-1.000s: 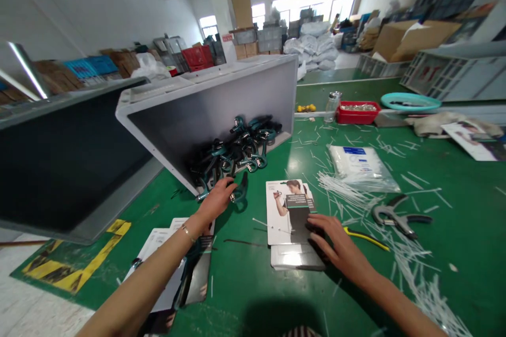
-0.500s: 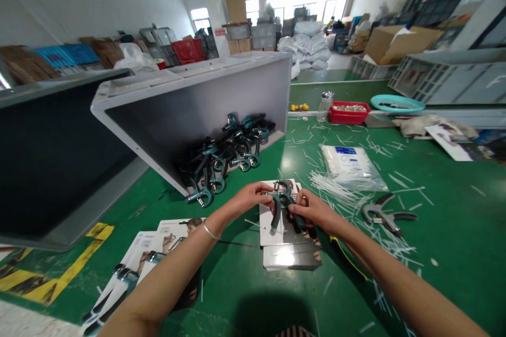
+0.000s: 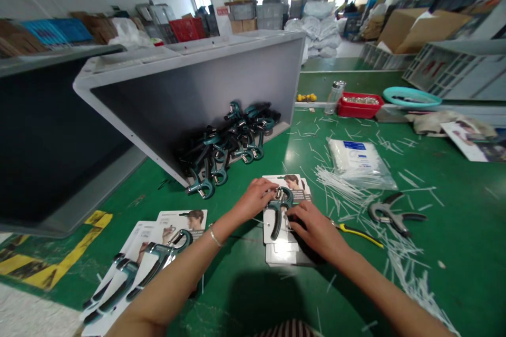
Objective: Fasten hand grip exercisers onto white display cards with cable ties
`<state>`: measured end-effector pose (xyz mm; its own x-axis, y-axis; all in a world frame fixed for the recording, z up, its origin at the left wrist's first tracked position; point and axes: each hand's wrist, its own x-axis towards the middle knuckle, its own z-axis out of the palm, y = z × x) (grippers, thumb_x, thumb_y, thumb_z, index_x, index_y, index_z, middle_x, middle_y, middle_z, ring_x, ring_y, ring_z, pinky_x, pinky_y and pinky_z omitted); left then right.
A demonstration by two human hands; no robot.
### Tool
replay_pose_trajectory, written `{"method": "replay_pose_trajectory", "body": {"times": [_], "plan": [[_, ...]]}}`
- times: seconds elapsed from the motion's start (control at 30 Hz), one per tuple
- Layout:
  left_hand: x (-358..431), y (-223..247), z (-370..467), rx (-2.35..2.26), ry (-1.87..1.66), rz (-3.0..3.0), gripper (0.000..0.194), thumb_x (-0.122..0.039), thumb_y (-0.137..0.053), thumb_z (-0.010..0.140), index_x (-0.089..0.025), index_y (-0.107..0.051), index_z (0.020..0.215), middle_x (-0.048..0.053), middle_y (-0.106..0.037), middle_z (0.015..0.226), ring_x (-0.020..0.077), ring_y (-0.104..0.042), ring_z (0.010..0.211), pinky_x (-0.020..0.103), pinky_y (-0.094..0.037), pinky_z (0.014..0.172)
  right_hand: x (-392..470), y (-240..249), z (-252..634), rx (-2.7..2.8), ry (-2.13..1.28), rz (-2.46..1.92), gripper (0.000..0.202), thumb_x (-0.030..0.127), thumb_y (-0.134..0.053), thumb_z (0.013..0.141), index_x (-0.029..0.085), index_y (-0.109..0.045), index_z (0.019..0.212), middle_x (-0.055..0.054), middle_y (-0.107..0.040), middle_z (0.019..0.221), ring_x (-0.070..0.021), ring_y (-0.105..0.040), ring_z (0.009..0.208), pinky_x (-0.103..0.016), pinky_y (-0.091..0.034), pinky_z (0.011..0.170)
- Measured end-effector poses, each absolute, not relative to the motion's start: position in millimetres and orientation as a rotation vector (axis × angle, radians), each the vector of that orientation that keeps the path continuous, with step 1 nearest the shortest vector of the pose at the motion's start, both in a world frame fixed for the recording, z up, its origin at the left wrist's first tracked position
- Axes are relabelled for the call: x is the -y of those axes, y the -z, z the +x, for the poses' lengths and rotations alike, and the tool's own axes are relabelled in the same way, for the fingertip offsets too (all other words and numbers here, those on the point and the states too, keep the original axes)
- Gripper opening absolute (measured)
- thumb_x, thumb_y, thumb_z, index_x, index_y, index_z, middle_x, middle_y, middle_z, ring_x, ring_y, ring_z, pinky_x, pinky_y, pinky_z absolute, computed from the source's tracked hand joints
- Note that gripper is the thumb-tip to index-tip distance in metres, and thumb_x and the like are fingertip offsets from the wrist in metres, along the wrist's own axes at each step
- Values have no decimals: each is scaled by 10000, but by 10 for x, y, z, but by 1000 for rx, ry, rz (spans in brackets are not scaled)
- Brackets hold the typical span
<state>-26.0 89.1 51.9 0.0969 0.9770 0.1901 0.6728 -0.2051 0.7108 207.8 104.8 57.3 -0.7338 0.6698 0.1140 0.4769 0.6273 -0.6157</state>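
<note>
A teal-and-black hand grip (image 3: 278, 210) lies on the top printed card (image 3: 272, 231) of a small stack in front of me. My left hand (image 3: 256, 199) has its fingers closed on the grip's upper left part, by the spring. From the right, my right hand (image 3: 312, 224) reaches over the card, its fingers on the grip's right handle, which it mostly hides. White cable ties (image 3: 340, 187) lie in a pile beyond my right hand. Yellow-handled cutters (image 3: 361, 234) rest beside my right wrist.
A tipped grey crate (image 3: 190, 58) holds many hand grips (image 3: 237, 137). Carded grips (image 3: 154, 260) lie at the left. Right are a bag of ties (image 3: 358, 160), a loose grey grip (image 3: 391, 214), a red tray (image 3: 359, 107), a glass jar (image 3: 335, 97) and a turquoise tray (image 3: 411, 97).
The grip has gone down from between my hands onto the card. My right hand has turned palm-down over its right handle. The view has shifted slightly.
</note>
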Motion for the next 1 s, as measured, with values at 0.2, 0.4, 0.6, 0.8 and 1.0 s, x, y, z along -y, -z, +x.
{"method": "replay_pose_trajectory", "body": {"times": [0.2, 0.4, 0.6, 0.8, 1.0], "plan": [[-1020, -433, -114, -1495, -961, 1874, 130, -247, -678, 829, -225, -750, 935, 43, -714, 943, 220, -585, 958, 362, -393, 935, -1172, -354, 1882, 2199, -907, -939, 105, 296, -619, 903, 230, -652, 828, -45, -597, 931, -227, -564, 957, -401, -450, 890], [-943, -389, -28, -1445, -1065, 1822, 94, -241, -670, 848, -218, -758, 868, 47, -721, 953, 211, -616, 980, 363, -384, 952, -1299, -306, 1867, 2011, -992, -998, 195, 379, -606, 913, 222, -690, 833, -77, -586, 1159, -250, -520, 1171, -455, -366, 1038], [-918, -339, 1, -1454, -1158, 1729, 136, -225, -641, 874, -215, -767, 922, 63, -723, 1000, 209, -627, 1004, 375, -393, 972, -1178, -351, 1918, 2155, -1011, -936, 185, 336, -608, 909, 213, -681, 792, -75, -461, 1424, -289, -370, 1363, -523, -248, 1117], [-911, -312, -5, -1460, -1154, 1714, 136, -225, -653, 871, -206, -772, 933, 68, -716, 1010, 215, -618, 1019, 377, -403, 977, -1176, -341, 1896, 2167, -1023, -936, 169, 311, -614, 902, 206, -671, 782, -87, -421, 1463, -283, -346, 1388, -517, -237, 1131], [-886, -312, -16, -1462, -1145, 1715, 132, -221, -662, 870, -215, -773, 940, 61, -716, 1014, 211, -619, 1020, 372, -414, 984, -1198, -302, 1877, 2159, -1012, -914, 154, 271, -624, 886, 206, -665, 752, -77, -410, 1491, -286, -330, 1413, -513, -209, 1147]]}}
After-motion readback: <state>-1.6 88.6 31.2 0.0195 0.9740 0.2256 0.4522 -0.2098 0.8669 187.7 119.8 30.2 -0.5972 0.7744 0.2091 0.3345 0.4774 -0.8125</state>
